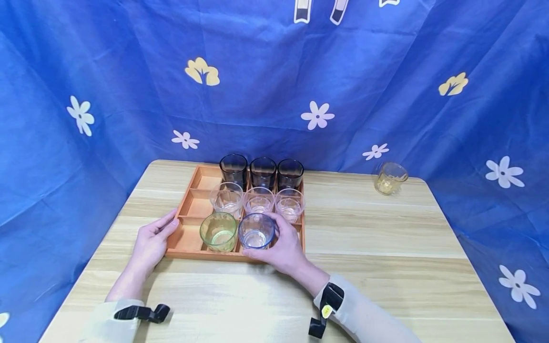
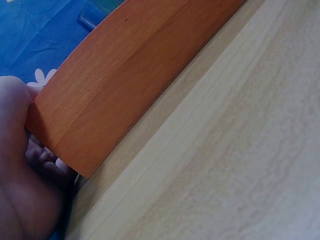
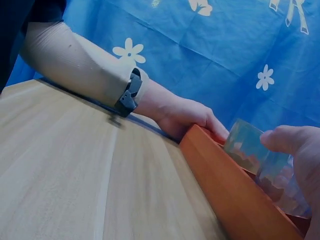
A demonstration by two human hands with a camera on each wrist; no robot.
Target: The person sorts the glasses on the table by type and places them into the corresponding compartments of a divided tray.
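A divided wooden tray (image 1: 187, 237) stands on the table with glasses in its compartments. My left hand (image 1: 150, 242) grips the tray's left side near the front corner, thumb at the rim; the left wrist view shows the fingers (image 2: 42, 160) curled at the tray's end. With my right hand (image 1: 286, 247) I hold a blue-tinted glass (image 1: 256, 232) around its side, in the front row. Left of it sits a green glass (image 1: 218, 233). Three clear pinkish glasses (image 1: 259, 202) fill part of the middle row, and three black glasses (image 1: 263, 172) stand behind them.
A yellowish glass (image 1: 391, 179) stands alone at the table's back right corner. Blue flowered cloth (image 1: 257, 95) hangs behind and beside the table (image 1: 364, 257). The tray's left column holds no glasses.
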